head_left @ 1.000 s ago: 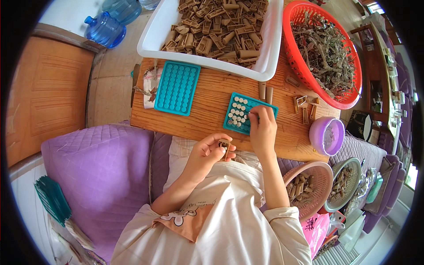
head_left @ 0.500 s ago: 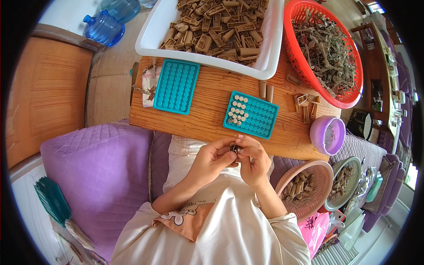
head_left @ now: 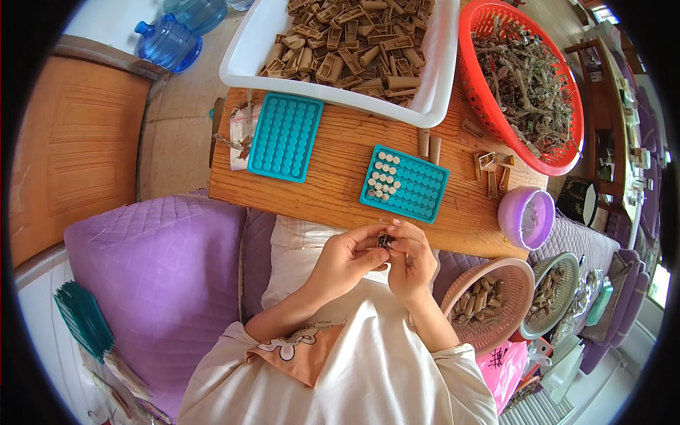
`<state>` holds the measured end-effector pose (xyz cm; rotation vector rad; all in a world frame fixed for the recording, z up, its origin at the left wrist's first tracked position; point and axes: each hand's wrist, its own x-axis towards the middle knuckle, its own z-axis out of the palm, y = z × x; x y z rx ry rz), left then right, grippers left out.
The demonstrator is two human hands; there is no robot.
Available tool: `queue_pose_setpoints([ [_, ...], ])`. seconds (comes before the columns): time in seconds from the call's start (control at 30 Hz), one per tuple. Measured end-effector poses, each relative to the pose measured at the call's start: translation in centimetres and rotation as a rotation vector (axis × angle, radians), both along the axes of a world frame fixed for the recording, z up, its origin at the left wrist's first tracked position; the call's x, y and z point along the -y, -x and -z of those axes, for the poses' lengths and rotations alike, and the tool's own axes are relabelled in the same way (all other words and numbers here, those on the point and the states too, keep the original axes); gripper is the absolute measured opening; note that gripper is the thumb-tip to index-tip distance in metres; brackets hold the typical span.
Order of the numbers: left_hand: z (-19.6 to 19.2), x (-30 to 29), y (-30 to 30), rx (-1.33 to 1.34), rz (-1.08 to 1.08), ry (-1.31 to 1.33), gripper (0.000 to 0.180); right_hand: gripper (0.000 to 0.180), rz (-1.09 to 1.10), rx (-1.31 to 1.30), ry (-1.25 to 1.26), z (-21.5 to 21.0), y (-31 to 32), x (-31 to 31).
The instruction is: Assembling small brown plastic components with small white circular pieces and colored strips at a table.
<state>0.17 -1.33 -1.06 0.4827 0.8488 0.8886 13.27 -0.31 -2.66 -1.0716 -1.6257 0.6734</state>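
Observation:
Just off the table's front edge, my left hand [head_left: 347,258] and my right hand [head_left: 412,262] meet with fingertips pinched together. Between them is a small dark part with light spots [head_left: 385,241], partly covered by my fingers; its exact kind is too small to make out. Straight beyond my hands lies a teal tray with round wells [head_left: 421,195]. Several white round pieces [head_left: 383,177] sit in the wells at its left side. A second teal tray [head_left: 285,138], farther left on the wooden table [head_left: 333,159], has no white pieces in it.
A white bin [head_left: 340,95] of brown plastic casings stands at the back, beside a red basket [head_left: 485,103] of tangled clear-and-dark parts. Loose casings [head_left: 492,170] and a purple bowl [head_left: 504,216] are at right. Pink [head_left: 524,304] and green [head_left: 575,262] baskets stand below them.
My fingers have shifted slightly around the small dark part, which is now turned and a little farther right. The trays and containers stay in place; the whole view has moved a touch.

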Motion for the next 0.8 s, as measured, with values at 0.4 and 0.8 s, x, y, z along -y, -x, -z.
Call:
queue_pose_setpoints([
  [0.4, 0.9, -0.4, 1.6, -0.086, 0.056, 0.004, 0.027, 0.022, 0.140, 0.368, 0.249, 1.5, -1.4, -5.0],
  [0.8, -0.1, -0.8, 0.7, -0.041, 0.019, -0.014, 0.029, 0.013, 0.180, 0.107, 0.393, 0.1, -1.5, -3.7],
])
